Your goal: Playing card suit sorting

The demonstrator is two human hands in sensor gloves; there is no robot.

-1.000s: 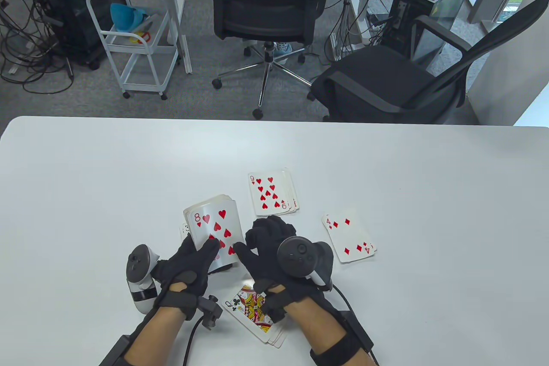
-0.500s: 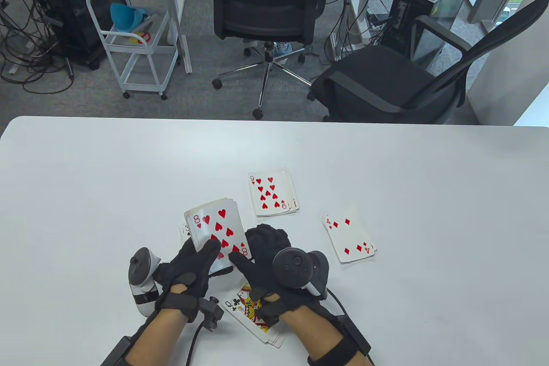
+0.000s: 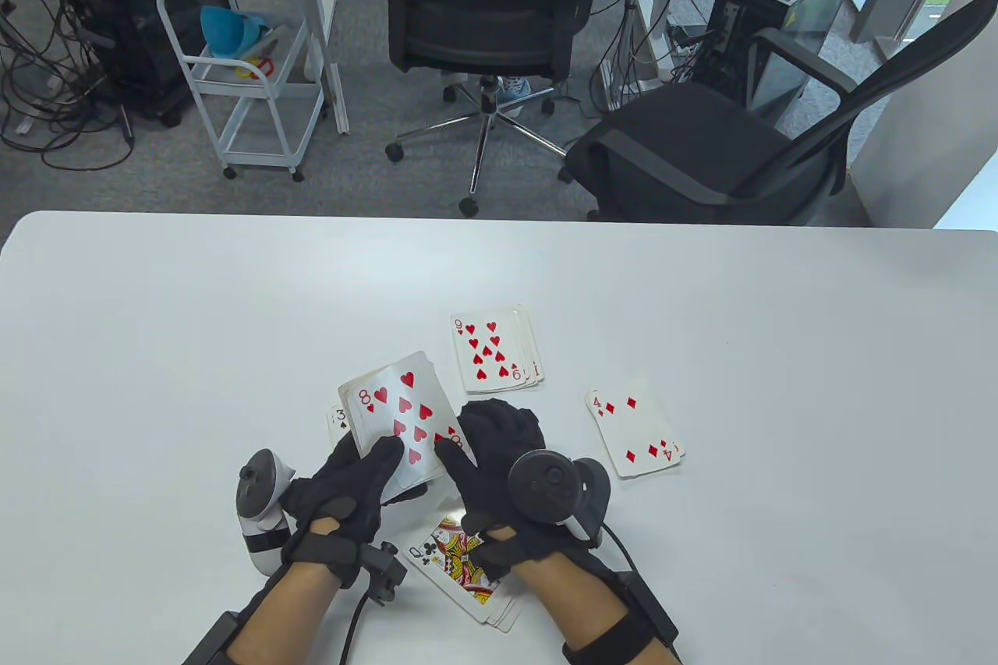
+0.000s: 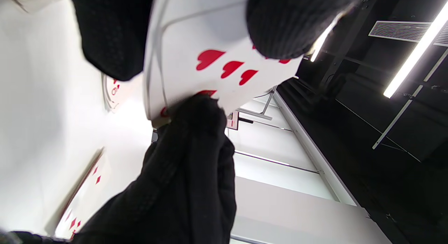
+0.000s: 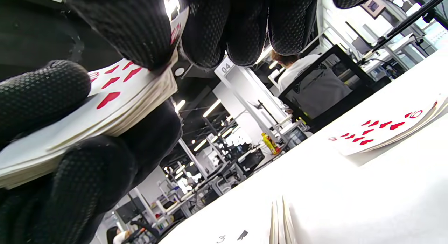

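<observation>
Office chairs (image 3: 483,18), a white cart (image 3: 249,72) and computer towers stand behind the white table (image 3: 156,322), which carries the whole sort. Four face-up piles lie on it: hearts pile (image 3: 493,350) topped by a nine beyond the hands, diamonds pile (image 3: 635,426) topped by a four to the right, clubs pile (image 3: 460,567) topped by a queen under the right wrist, and a spade three (image 3: 337,418) just showing behind the deck.

Above the table the left hand (image 3: 347,497) holds the deck (image 3: 401,419), thumb across its face and fingers under it. The right hand (image 3: 499,462) pinches the top card, the eight of hearts (image 3: 407,408), at its near right corner, thumb on the face and fingers curled behind; the card sits skewed off the deck.

By my reading, the step in hand is drawing off the eight. The next move calls for freeing that single card cleanly and laying it on the nine of hearts, squared with the pile, without dragging a second card along.
</observation>
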